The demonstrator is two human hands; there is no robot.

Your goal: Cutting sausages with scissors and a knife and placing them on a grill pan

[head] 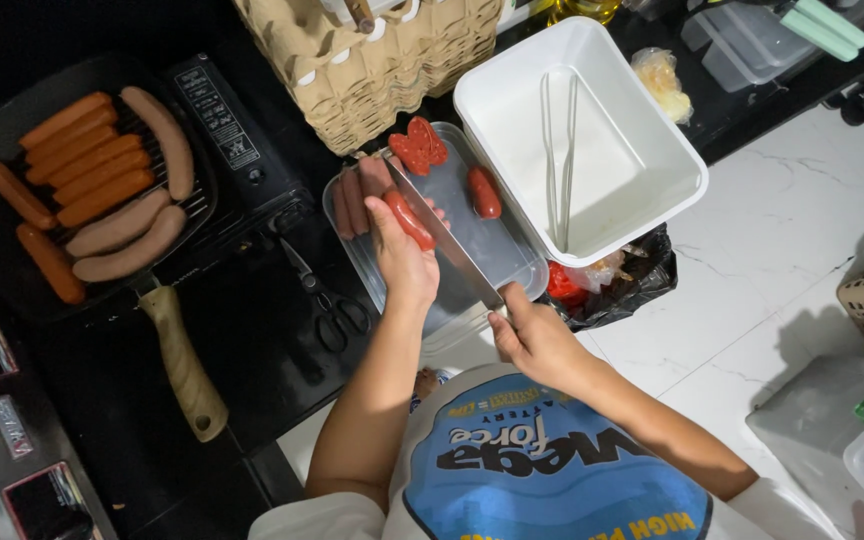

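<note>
Holding a red sausage [409, 219] pinched between thumb and fingers, the left hand [402, 262] keeps it lifted over the clear rectangular tray [497, 262], presumably so that cut pieces fall into the tray rather than onto the counter. The right hand [535, 340] is closed around the handle of a long knife [444, 243]; the blade runs toward 11 o'clock from that hand and lies against the sausage, edge to the meat, which suits a slicing or scoring stroke made in the air.

Inside the tray, count as follows: about three pale uncut sausages [357, 195] lie side by side at 10 o'clock from the left hand; one red piece [484, 192] lies at 2 o'clock; a small cluster of cut red pieces [419, 146], number unclear, lies at 12 o'clock.

One white rectangular tub [652, 140] stands just beside the tray at 2 o'clock, with one pair of metal tongs [557, 160] resting inside. One black plastic bag [632, 280] sits below the tub, likely for scraps.

One pair of scissors [327, 295] lies on the dark counter at 8 o'clock. One black grill pan [197, 190] with a wooden handle [184, 370] sits well apart at 9 o'clock, carrying about eleven sausages [102, 180], orange and brown. One stack of egg cartons [372, 60] stands at 12 o'clock.
</note>
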